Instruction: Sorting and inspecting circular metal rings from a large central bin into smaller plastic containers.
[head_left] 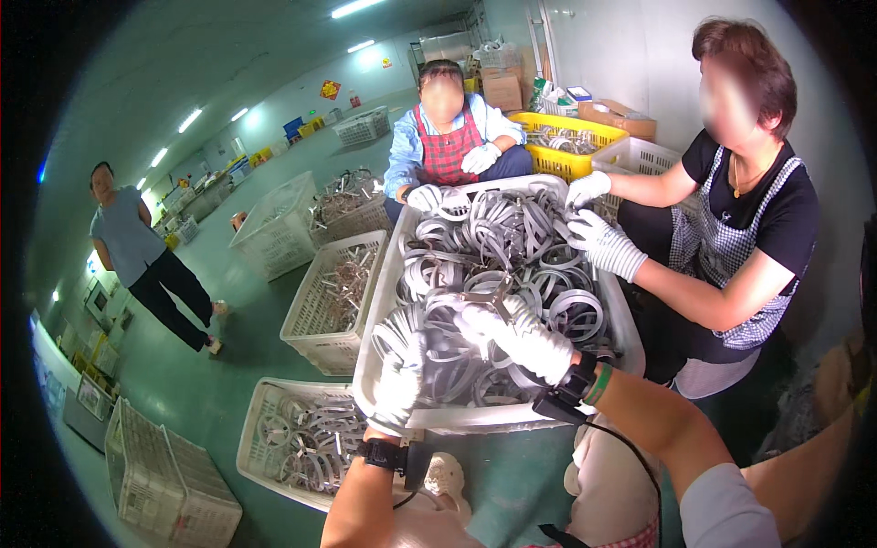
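Observation:
A big white tub [368, 370] in front of me holds a heap of grey rings [574, 312], some with shiny metal parts. My left hand [399, 384], in a white glove, is closed at the tub's near left side around some grey rings [398, 331]; glare washes out part of the glove. Above the middle of the heap, my right hand [530, 340], also gloved, has its fingers closed at a shiny Y-shaped metal piece [491, 294]. Bright light blurs its fingertips. Both wrists wear black bands with cables.
Two co-workers sit at the tub, one across with a gloved hand [425, 197] on its rim, one at right with striped gloves [610, 247] in the rings. White crates of metal parts [315, 352] [260, 457] stand at left, a yellow crate [585, 164] behind. Another person [146, 237] stands farther left.

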Tool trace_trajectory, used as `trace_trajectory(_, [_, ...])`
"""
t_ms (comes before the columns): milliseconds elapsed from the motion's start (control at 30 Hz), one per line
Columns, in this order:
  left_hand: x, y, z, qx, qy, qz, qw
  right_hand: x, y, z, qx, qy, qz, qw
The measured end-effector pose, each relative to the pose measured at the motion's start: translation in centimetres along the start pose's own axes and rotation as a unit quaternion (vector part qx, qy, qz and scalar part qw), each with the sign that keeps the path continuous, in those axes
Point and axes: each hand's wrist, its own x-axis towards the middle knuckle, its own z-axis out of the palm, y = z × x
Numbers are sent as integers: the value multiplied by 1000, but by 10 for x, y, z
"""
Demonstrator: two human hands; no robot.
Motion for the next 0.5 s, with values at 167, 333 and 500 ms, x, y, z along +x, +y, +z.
trace_trajectory(167, [-14, 0, -2, -216, -179, -95, 955, -10, -38, 33, -102, 2, 91, 991])
trace_trajectory(333, [-20, 27, 12, -180, -228, -89, 953, -15, -29, 29, 220, -25, 150, 963])
trace_trajectory(500, [-18, 21, 14, -86, -200, -16, 976, -22, -26, 16, 22, -58, 88, 994])
